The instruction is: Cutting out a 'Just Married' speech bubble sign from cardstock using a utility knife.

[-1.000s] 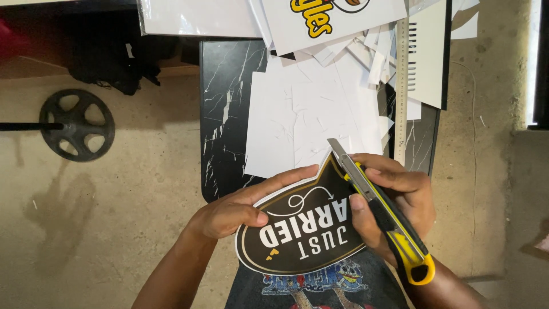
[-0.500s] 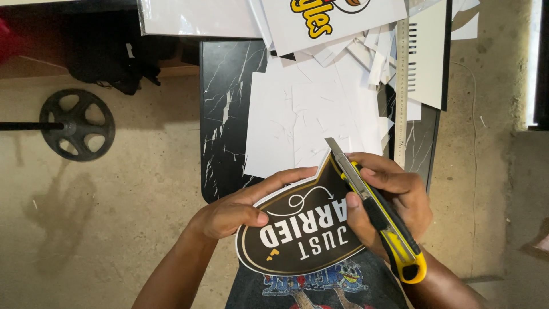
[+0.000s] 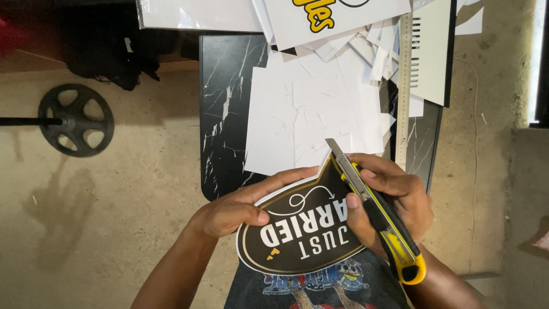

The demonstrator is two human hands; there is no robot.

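Black card, cut as a speech-bubble sign [image 3: 303,229] with white lettering and a pale border, sits between our two hands above our lap. Our left hand [image 3: 231,212] closes on its left edge, fingers laid along the top rim and thumb pressed on the face. Our right hand [image 3: 394,200] wraps tightly round a yellow and black utility knife [image 3: 377,214], its blade tip at the sign's upper point. Beyond lies a black marbled board [image 3: 223,126] covered with white paper offcuts [image 3: 314,114], a metal ruler [image 3: 405,86] alongside.
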